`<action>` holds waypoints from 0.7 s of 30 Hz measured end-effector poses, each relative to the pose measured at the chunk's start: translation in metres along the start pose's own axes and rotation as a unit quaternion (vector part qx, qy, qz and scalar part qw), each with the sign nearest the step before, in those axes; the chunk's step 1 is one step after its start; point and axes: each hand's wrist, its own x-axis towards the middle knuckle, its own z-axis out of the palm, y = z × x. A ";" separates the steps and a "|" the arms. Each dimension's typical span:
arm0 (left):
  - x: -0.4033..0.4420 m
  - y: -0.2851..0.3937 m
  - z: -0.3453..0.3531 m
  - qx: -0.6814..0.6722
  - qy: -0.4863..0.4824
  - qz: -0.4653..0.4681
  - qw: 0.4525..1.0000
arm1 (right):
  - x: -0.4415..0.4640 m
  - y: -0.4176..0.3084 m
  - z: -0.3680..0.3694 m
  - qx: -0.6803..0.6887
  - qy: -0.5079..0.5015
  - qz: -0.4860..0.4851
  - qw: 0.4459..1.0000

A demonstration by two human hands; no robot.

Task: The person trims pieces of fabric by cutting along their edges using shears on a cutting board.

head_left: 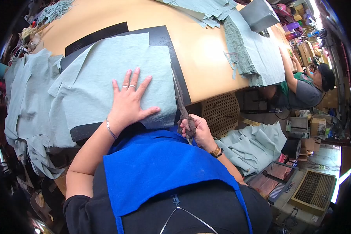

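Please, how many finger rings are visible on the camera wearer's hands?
2. Both are on the left hand: one ring on the middle finger, a second ring on the ring finger. The right hand, partly hidden, may wear more.

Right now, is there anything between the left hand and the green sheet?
Nothing that I can see: the left hand lies spread on the green sheet. The right hand grips the tool, but that is along the sheet's right edge, off to the side.
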 end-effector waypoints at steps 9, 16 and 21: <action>-0.008 0.005 -0.002 -0.023 0.002 0.023 0.999 | 0.005 -0.008 0.007 0.018 0.011 -0.006 1.000; -0.007 0.003 -0.001 -0.006 -0.008 0.008 1.000 | 0.007 -0.001 0.008 0.023 0.014 -0.017 0.999; 0.002 -0.008 0.001 0.015 0.007 -0.027 1.000 | 0.003 0.002 0.012 0.036 0.020 -0.031 0.999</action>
